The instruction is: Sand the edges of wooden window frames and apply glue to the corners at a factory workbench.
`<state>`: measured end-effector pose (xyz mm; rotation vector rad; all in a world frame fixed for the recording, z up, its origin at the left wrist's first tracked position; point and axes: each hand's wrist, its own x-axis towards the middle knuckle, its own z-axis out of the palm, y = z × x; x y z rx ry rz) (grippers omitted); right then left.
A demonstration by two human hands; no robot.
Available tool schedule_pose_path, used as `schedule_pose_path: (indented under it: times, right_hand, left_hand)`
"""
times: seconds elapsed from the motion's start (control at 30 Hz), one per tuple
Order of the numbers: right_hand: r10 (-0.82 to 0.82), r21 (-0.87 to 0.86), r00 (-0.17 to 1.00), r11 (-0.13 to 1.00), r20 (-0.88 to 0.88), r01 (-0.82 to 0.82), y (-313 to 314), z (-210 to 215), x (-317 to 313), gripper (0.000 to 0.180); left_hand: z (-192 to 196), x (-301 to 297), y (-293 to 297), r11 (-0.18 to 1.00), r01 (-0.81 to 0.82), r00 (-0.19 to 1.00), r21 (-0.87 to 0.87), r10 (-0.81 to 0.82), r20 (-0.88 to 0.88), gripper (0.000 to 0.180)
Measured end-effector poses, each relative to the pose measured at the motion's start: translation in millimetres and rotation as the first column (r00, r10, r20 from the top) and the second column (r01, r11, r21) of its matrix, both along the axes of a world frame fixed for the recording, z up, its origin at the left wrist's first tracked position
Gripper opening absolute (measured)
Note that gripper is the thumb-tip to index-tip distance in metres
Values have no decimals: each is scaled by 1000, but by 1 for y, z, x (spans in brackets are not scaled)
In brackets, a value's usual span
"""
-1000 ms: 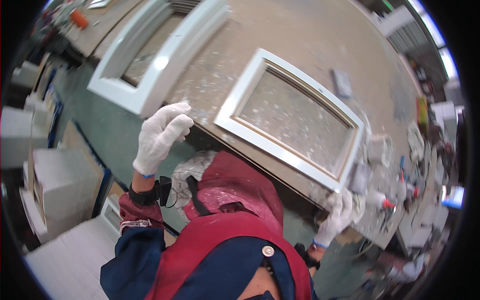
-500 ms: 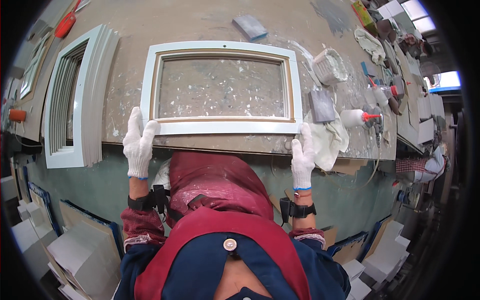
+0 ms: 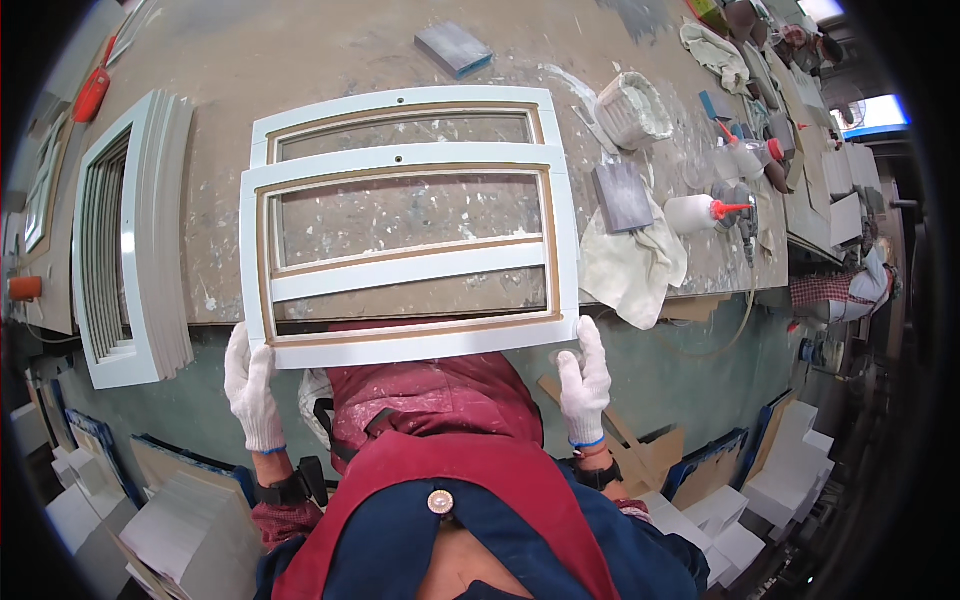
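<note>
Two white rectangular frames lie overlapped in front of me. The upper frame has brown-edged inner rims and juts past the bench's front edge over my red apron. Beneath it, the other white frame rests farther back, its top rail and part of its lower rail showing. My left hand, in a white knitted glove, holds the upper frame's near left corner, thumb by the near rail and fingers along the outer side. At the near right corner, my gloved right hand grips the same frame.
A stack of white frames stands at the left. To the right are a grey sanding block on a cloth, a white tub and a red-tipped bottle. Another block lies farther back on the paint-spotted bench.
The upper frame has come toward me in both hands, past the bench edge, uncovering the second frame beneath. Both hands have moved nearer my body. The whole view has shifted slightly.
</note>
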<state>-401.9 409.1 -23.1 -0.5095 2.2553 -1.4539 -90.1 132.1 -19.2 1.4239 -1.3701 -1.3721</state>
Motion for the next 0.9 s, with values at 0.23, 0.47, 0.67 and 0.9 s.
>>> schedule_pose_path:
  times: [0.23, 0.47, 0.67, 0.9]
  right_hand:
    - [-44, -92, 992, 994, 115, 54, -8, -4, -9, 49]
    - [-21, -29, 989, 999, 146, 25, -9, 5, -14, 40]
    - [-54, -1, 994, 999, 90, 54, -1, -2, -19, 28]
    - [-84, -30, 994, 996, 64, 86, -1, 0, -20, 22]
  left_hand:
    - [-5, -4, 1, 982, -38, 989, 184, 64, -135, 38]
    - [-6, 6, -2, 989, -39, 998, 143, 31, 59, 42]
    - [0, 8, -7, 985, -36, 988, 169, 10, 153, 47]
    - [19, 8, -8, 966, -81, 975, 246, 25, 221, 40]
